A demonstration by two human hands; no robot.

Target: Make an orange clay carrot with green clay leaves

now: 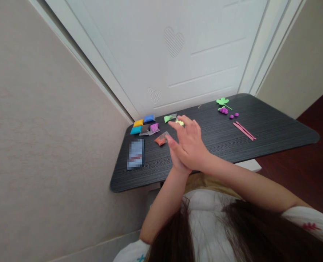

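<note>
1. Left hand (177, 159), centre of frame: beneath the right; fingers largely hidden, openness cannot be told.
2. Right hand (191, 143), centre: open, fingers loosely spread, palm laid over the left. Step in hand, as judged: pressing or rolling between palms; any piece there is hidden. Next move calls for parting the palms gently, lower one level.
3. Orange packet (160, 140), one, centre-left, on the dark tabletop (150, 174), just beside the fingertips. Long axis slants lower left to upper right; clear wrapper end points upper right.
4. Pink tools (244, 131), right of centre: slim, slanting down rightward.
5. Purple balls (231, 116), upper right: some clustered, two apart.
6. Green leaf-like piece (222, 101), upper right, beyond the cluster.
</note>
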